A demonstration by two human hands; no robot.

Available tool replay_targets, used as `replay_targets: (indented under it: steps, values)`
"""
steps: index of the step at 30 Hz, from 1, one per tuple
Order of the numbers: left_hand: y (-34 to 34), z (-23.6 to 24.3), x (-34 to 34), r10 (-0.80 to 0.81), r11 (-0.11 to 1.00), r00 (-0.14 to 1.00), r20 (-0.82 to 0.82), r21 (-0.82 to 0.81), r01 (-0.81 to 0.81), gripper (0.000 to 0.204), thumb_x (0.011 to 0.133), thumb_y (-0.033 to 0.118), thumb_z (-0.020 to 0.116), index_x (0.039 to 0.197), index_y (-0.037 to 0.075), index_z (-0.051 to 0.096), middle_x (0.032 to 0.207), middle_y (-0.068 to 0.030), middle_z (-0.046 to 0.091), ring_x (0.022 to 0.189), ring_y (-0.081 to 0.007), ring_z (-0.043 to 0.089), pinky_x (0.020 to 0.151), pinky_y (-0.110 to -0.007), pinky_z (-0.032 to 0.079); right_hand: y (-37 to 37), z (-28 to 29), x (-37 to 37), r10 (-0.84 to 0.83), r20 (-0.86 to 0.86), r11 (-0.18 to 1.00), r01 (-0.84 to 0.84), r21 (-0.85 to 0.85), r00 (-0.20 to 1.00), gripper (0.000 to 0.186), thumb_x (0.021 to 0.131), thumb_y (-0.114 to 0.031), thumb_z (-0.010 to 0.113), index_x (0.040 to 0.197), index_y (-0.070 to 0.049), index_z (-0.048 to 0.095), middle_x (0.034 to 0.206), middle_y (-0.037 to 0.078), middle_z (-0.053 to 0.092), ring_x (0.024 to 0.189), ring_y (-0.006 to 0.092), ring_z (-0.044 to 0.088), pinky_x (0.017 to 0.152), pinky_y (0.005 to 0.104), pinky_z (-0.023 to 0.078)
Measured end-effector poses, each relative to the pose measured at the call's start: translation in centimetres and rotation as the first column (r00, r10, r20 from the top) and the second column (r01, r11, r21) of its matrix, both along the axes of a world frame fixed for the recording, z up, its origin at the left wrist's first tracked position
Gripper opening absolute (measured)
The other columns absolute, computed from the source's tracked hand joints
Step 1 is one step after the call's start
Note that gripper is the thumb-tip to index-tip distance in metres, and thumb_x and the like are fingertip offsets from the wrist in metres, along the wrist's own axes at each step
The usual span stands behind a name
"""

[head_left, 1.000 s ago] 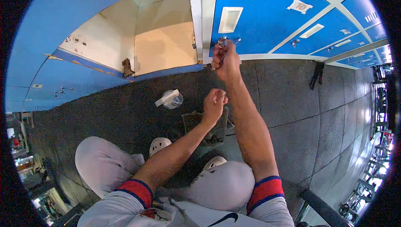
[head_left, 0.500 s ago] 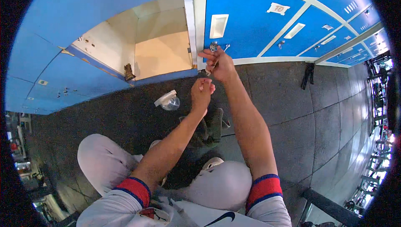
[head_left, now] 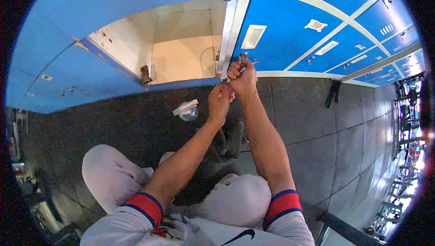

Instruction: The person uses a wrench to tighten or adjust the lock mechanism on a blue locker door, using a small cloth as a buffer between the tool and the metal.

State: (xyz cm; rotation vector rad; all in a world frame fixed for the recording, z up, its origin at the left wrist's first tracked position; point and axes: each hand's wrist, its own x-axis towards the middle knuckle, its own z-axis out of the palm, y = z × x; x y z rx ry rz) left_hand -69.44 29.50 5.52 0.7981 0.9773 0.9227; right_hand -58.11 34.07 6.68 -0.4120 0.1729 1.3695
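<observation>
My right hand (head_left: 244, 79) is closed at the lower left corner of a blue locker door (head_left: 283, 28). Between its curled fingers shows a thin silver tool (head_left: 242, 69), its kind mostly hidden. The fingertips lie at the metal lock latch (head_left: 243, 57) on that door. Just below and to the left, my left hand (head_left: 220, 100) is closed with its fingers bent inward, close to the right hand. What it holds, if anything, is hidden. Left of both hands gapes an open locker compartment (head_left: 181, 58) with a bare beige base.
A clear plastic package with a white strip (head_left: 186, 109) lies on the dark floor. A rusty brown metal fitting (head_left: 145, 75) sits at the compartment's left edge. Further right, a black strap-like item (head_left: 333, 93) lies by the lockers. Gym equipment stands along the far right.
My right hand's fingers have curled in more tightly around the silver tool, by the latch. The left hand stays closed just below. The view has shifted slightly.
</observation>
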Motion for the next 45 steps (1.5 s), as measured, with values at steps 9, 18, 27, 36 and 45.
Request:
replay_targets:
  steps: [9,18,27,36,45]
  values:
    - [0.5,-2.5,0.8,-0.04,0.967,0.97,-0.24,0.235,0.098,0.018,0.089,0.018,0.048,0.087,0.001,0.054,0.07,-0.0049,0.058,0.064,-0.012,0.054,0.059,-0.026,0.042,-0.1,-0.2,1.0,0.254,0.881,0.848,0.53,-0.005,-0.398,0.025,0.087,-0.021,0.045,0.074,-0.001,0.051,0.07,0.02,0.056,0.065,0.0367,0.057,0.053,0.0438,0.043]
    - [1.5,-1.2,0.7,0.022,0.927,0.948,-0.318,0.363,0.1,0.012,0.086,0.009,0.049,0.092,0.0,0.054,0.084,-0.0132,0.061,0.079,-0.0209,0.061,0.071,-0.031,0.047,-5.2,1.9,1.7,0.201,0.77,0.852,0.497,0.167,-0.605,0.006,0.079,-0.006,0.05,0.076,-0.001,0.052,0.071,0.019,0.056,0.066,0.0401,0.054,0.057,0.0464,0.041]
    - [-2.5,0.4,3.7,-0.56,0.736,0.823,-0.095,0.399,0.547,0.032,0.093,0.024,0.042,0.103,-0.002,0.057,0.097,-0.0093,0.062,0.092,-0.0162,0.055,0.081,-0.031,0.042,-16.8,2.5,2.9,0.178,0.891,0.877,0.343,-0.336,0.419,0.016,0.092,-0.023,0.048,0.087,-0.008,0.05,0.058,-0.005,0.041,0.047,0.0052,0.037,0.041,0.0198,0.029]
    - [-5.5,1.3,5.7,-0.714,0.68,0.697,0.068,0.306,0.667,0.028,0.088,0.028,0.053,0.097,0.002,0.06,0.094,-0.0045,0.061,0.089,-0.0129,0.054,0.083,-0.028,0.041,-23.1,0.0,7.0,0.451,0.802,0.727,0.361,-0.585,0.392,0.026,0.089,-0.029,0.05,0.09,-0.003,0.056,0.067,0.006,0.053,0.057,0.0123,0.049,0.045,0.0278,0.037]
    - [-6.2,-0.6,8.0,-0.608,0.74,0.788,0.098,0.43,0.517,0.024,0.089,0.023,0.054,0.103,0.004,0.058,0.091,-0.0035,0.061,0.084,-0.0103,0.055,0.075,-0.025,0.044,-30.1,-9.0,7.3,0.674,0.583,0.697,0.652,-0.298,-0.454,0.033,0.087,-0.024,0.052,0.105,0.003,0.057,0.095,0.017,0.062,0.092,0.0265,0.059,0.083,0.0348,0.044]
